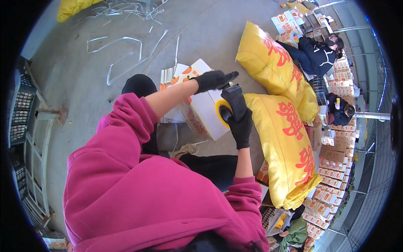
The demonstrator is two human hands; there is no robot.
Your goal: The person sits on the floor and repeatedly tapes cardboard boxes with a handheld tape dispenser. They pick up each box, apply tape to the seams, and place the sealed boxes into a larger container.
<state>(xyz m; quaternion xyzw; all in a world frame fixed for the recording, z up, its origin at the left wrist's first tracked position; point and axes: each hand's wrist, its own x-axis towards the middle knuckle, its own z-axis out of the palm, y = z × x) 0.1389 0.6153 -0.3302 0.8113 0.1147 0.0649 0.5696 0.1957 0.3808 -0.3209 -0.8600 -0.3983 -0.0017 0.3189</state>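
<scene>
My right hand [241, 124], in a black glove, grips a black tape dispenser [233, 99] with a yellow-rimmed roll of tape [223, 110]. My left hand [211, 81], gloved too, reaches over the carton with its fingers pointing right, close to the dispenser's top end; whether it touches the dispenser or tape cannot be told. Under both hands a white printed cardboard carton [206, 115] sits tilted in front of me. Flat folded cartons [168, 78] lie beside it on the left. Part of the carton is hidden by my arms and the dispenser.
Two full yellow sacks [274, 126] [267, 60] lie to the right. Plastic strapping [126, 39] is scattered on the concrete floor. A metal frame [47, 132] and crates [22, 110] stand at left. Several people work at right, near stacked cartons [343, 78].
</scene>
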